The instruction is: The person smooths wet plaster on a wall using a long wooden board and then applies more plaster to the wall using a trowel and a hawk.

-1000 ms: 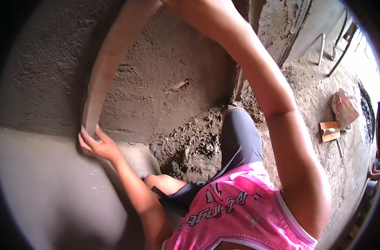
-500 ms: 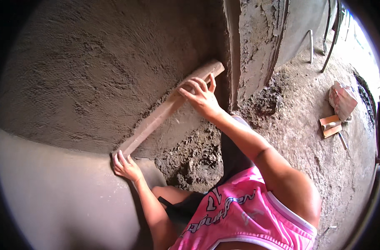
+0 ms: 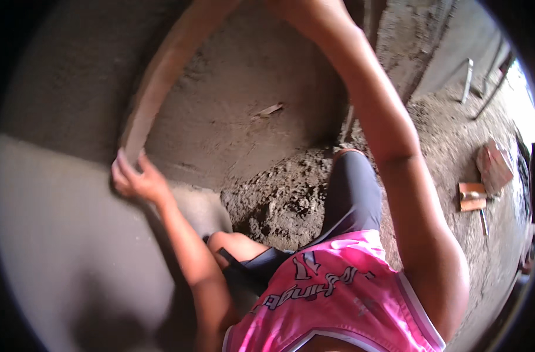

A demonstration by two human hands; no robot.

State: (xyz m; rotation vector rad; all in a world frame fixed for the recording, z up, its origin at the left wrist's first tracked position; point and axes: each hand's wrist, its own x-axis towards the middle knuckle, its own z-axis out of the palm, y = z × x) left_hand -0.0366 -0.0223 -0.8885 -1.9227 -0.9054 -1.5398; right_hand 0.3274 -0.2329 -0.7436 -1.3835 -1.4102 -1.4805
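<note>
A long straightedge coated in mortar slants across the wet plastered wall, its upper end cut off by the top of the picture. My left hand is closed around its lower end, the thumb on one side and the fingers on the other. From the lower right my right arm reaches up, and past the upper edge the hand is lost from sight. A small pale mark or sliver shows on the plaster between my arms. At the left, a smooth grey surface meets the rougher plaster.
Loose mortar lies heaped at the wall's foot, beside my bent knee. On the rough floor at right are an orange-brown float, a crumpled paper bag and an upright metal bar. A mortar-covered column stands at upper right.
The straightedge has moved up the wall and tilted steeper. My right hand has risen out of the picture, while my left hand has shifted up and left, still on the lower end.
</note>
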